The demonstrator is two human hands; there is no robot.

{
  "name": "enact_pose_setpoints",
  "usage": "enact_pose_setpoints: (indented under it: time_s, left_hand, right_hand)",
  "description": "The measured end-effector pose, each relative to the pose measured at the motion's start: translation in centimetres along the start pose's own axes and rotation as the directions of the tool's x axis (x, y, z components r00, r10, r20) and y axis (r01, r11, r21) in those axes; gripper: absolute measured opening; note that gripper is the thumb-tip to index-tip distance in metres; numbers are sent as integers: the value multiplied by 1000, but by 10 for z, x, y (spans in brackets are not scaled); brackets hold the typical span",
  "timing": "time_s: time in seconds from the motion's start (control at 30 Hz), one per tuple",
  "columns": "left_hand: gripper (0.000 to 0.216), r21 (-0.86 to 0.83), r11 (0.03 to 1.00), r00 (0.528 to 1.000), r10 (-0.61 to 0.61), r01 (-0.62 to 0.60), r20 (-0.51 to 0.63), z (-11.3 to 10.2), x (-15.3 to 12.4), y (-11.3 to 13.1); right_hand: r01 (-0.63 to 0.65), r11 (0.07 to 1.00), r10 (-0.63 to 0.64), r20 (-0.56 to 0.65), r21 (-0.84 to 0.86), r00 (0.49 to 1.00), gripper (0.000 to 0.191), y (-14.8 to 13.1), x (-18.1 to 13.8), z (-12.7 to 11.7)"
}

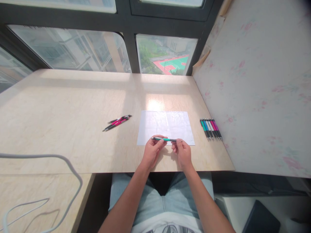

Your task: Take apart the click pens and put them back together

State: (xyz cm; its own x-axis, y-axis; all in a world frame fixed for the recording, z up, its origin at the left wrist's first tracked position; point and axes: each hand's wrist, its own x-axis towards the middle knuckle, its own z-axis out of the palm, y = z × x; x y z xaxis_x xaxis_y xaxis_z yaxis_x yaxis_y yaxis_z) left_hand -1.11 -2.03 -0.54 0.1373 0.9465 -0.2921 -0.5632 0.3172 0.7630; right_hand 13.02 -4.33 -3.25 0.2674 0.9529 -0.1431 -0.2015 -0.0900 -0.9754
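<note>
Between my two hands, a green and black pen [165, 139] lies level above the near edge of a white sheet of paper [167, 123]. My left hand [155, 149] is closed around its left end. At the other end, the fingers of my right hand [181, 150] pinch the dark tip part. Left of the paper lies a small group of pink and black pens [118, 123], set at a slant. To the right, several pens [211, 129] in green, blue, white, pink and purple are lined up side by side.
The pale wooden table [73, 113] reaches back to a dark-framed window [132, 48]. A flowered wall panel [262, 87] borders its right side. A grey cable [70, 166] loops over the front left, where a lower wooden surface [41, 187] adjoins.
</note>
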Motion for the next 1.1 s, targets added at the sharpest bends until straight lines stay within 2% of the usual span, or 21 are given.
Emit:
enact_pose_setpoints:
  time_s: [0.17, 0.3, 0.5, 0.83, 1.1]
  left_hand:
    - [21, -17, 1000, 1000, 23, -23, -15, 3, 4, 0]
    - [22, -36, 999, 999, 29, -30, -23, 2, 6, -4]
    - [25, -38, 999, 999, 21, -22, -24, 1, 7, -7]
    - [31, -83, 994, 986, 56, -69, -158, 13, 1, -12]
    - [30, -111, 993, 982, 20, -42, -186, 13, 4, -10]
  right_hand:
    - [63, 997, -59, 65, -49, 996, 44, -8, 18, 1]
    - [49, 999, -50, 67, 19, 996, 41, -9, 24, 3]
    - [20, 991, -28, 62, 133, 998, 37, -8, 21, 1]
    - [87, 987, -96, 62, 133, 993, 33, -8, 12, 1]
    - [121, 986, -134, 112, 117, 985, 33, -6, 6, 3]
